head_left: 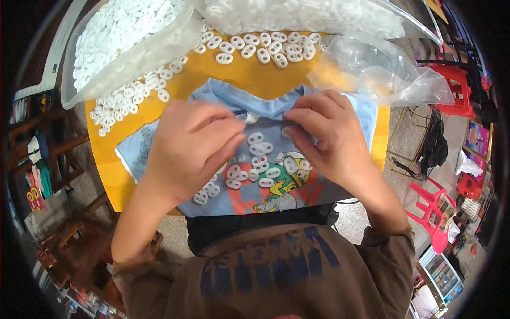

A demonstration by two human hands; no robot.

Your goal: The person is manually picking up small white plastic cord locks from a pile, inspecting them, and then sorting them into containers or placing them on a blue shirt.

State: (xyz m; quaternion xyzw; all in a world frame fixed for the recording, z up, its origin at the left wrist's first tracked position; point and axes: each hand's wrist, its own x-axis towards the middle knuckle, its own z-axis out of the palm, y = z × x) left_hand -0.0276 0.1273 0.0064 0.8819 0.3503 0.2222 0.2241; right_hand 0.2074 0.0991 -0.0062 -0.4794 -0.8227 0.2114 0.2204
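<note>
My left hand (194, 141), slightly blurred, has its fingers pinched together at one end of a clear plastic bag (265, 123). At the other end my right hand (326, 130) pinches the bag's edge between thumb and fingers. The film is hard to see, so its full outline is unclear. Several white oval two-hole plastic pieces (258, 161) show below the hands; whether all are inside the bag I cannot tell. Under everything lies a light-blue cloth garment (255, 101) with a cartoon print. A small white bit shows between the hands.
Loose white two-hole pieces (248, 51) lie along the far side of the yellow table (101, 159). A translucent bin (133, 58) heaped with them stands far left, and a large clear container (313, 21) at the back. A crumpled clear bag (382, 69) lies far right.
</note>
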